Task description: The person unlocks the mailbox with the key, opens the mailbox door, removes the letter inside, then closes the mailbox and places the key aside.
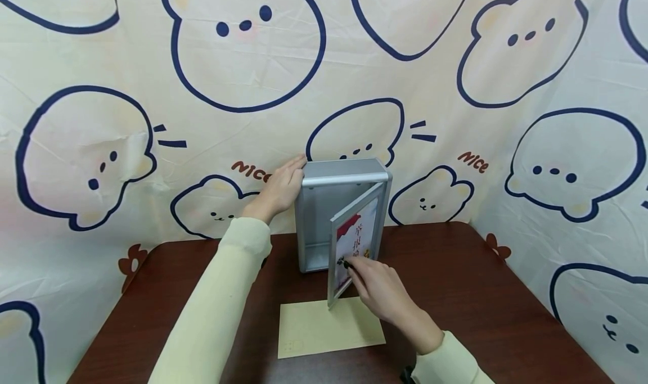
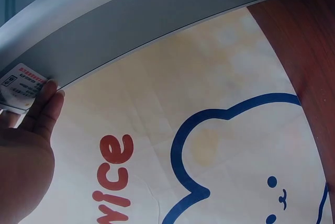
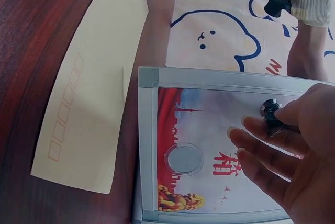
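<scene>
A grey metal letter box [image 1: 346, 168] stands upright on the table with its front door [image 1: 356, 232] swung partly out, showing the hollow inside. My left hand [image 1: 280, 187] rests at the box's upper left corner. In the left wrist view its straight fingers [image 2: 47, 111] touch the side panel [image 2: 141, 33] beside a white label [image 2: 23, 85]. With thumb and index finger, my right hand [image 1: 385, 288] pinches a small black key [image 3: 272, 118] at the door's lock; its other fingers spread over the printed door face [image 3: 207, 124].
A cream envelope [image 1: 329, 330] lies flat in front of the box, partly under the door's lower corner in the head view. The dark red-brown table [image 1: 455, 294] ends at a cloth backdrop [image 1: 253, 80] printed with bear faces, close behind the box.
</scene>
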Demonstrator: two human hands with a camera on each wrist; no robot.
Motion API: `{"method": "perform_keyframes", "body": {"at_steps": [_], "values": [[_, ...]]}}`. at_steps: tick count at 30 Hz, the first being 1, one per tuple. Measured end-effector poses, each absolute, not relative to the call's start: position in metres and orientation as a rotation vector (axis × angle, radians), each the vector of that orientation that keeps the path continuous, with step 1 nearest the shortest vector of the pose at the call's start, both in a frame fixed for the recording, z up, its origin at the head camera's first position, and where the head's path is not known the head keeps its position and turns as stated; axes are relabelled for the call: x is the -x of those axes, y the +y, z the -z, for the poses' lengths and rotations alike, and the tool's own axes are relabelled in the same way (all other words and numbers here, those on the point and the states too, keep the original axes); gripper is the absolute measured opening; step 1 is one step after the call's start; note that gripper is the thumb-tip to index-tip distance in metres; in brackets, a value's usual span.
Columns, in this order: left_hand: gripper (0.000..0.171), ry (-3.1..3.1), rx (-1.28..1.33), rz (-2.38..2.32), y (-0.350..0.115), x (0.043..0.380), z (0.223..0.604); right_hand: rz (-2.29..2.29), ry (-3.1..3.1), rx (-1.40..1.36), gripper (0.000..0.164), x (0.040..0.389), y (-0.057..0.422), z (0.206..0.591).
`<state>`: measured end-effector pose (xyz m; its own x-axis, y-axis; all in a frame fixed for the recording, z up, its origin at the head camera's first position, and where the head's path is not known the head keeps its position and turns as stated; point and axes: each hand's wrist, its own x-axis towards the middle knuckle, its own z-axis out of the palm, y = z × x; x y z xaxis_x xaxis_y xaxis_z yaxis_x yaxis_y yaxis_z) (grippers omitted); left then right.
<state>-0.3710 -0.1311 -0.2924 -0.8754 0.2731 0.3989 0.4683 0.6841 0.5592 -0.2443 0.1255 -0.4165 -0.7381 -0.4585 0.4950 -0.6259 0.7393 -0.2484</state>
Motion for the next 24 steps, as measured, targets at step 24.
{"method": "perform_keyframes", "body": {"at_steps": [24], "values": [[0.058, -2.607, 0.588, 0.994, -0.131, 0.371, 0.293, -0.545, -2.550, -0.811, 0.021, 0.254, 0.106, 0.411]]}}
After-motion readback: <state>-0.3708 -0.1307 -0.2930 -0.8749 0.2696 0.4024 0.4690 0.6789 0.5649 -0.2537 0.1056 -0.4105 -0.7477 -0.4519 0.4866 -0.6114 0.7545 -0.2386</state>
